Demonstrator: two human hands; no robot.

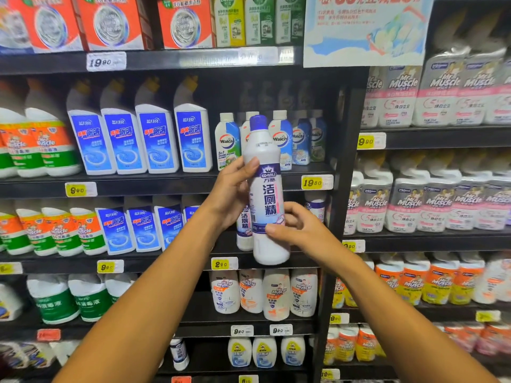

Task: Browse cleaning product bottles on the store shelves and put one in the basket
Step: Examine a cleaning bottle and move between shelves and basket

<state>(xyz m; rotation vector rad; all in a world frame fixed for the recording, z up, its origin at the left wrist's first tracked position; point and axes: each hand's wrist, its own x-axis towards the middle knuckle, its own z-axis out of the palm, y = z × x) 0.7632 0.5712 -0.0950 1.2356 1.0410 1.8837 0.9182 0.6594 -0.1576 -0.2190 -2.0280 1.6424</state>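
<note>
Behind held bottle (266, 194), crowded shelves (166, 183) of cleaners.

The held bottle (266, 189) hides most of an identical bottle (244, 228) behind it. The orange boxes (110, 23) are cut off by the top edge, and the red price tag (48, 334) seems too blurred to read.

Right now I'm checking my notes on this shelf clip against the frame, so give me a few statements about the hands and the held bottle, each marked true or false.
1. Both hands hold the white bottle. True.
2. The bottle's cap is orange. False: it is purple.
3. The left hand grips higher on the bottle than the right hand. True.
4. The bottle is lying in a basket. False: it is held upright in front of the shelves; no basket shows.
5. The yellow price tag right of the bottle reads 19.80. True.
</note>
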